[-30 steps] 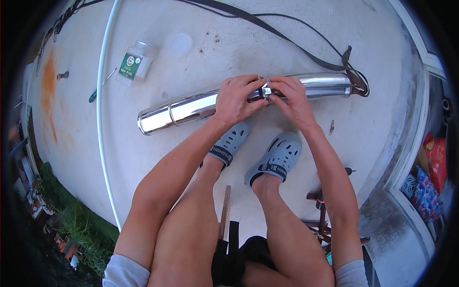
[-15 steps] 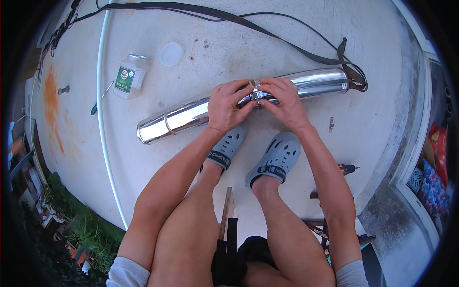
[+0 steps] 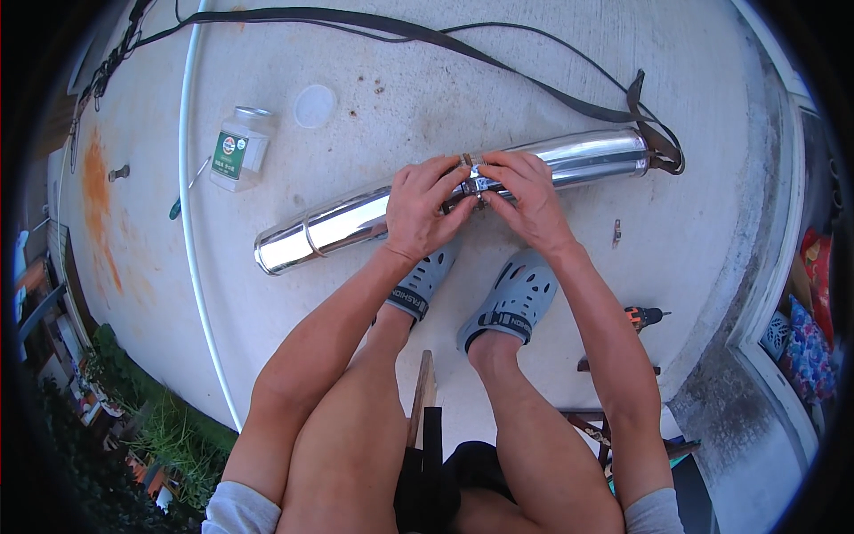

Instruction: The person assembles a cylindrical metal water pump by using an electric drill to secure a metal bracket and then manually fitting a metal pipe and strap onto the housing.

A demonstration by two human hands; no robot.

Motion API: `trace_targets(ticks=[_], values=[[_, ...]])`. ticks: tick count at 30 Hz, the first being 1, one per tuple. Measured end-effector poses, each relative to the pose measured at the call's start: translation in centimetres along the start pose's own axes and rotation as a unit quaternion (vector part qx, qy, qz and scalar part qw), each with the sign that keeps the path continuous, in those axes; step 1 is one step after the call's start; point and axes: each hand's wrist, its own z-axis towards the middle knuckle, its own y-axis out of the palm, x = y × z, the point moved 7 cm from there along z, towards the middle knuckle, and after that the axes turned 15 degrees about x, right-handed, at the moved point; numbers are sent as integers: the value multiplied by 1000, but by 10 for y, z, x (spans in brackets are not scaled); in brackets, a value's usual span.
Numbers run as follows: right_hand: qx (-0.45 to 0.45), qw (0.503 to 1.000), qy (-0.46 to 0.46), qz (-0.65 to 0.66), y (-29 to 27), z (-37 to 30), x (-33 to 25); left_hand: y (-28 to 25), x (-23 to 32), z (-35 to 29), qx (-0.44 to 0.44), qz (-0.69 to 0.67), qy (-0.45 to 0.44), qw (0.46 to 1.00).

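Observation:
A long shiny metal tube (image 3: 354, 216) lies slanted across the floor in front of my shoes. Around its middle sits a metal clamp (image 3: 473, 184). My left hand (image 3: 427, 209) is closed on the clamp from the left, thumb on the near side and fingers over the top. From the right, my right hand (image 3: 531, 203) pinches the same clamp, its fingertips almost meeting the left ones. The fingers hide part of the clamp. Another thin band (image 3: 312, 235) rings the tube near its left end.
A black strap (image 3: 427, 33) runs from the tube's right end toward the far left. Left lie a white pipe (image 3: 186, 178), a clear jar (image 3: 241, 149), its round lid (image 3: 316, 106) and a screwdriver (image 3: 189, 189). Right are a small metal piece (image 3: 616, 233) and a drill (image 3: 644, 317).
My fingers have shifted slightly on the clamp, and a little more of its shiny metal shows between them. The tube stays in place.

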Motion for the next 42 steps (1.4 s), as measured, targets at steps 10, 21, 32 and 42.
trace_targets(ticks=[10, 21, 32, 42], values=[[-20, 1000, 16, 6, 0, 2, 1, 1, 5, 0, 10, 4, 35, 999], [-11, 1000, 1, -2, -3, -3, 1, 3, 6, 0, -21, 11, 12, 1000], [-27, 1000, 11, -7, -4, 0, 0, 11, 6, 3, -39, 24, 23, 999], [1, 1000, 1, 30, -17, 2, 0, 10, 5, 3, -36, 38, 30, 998]])
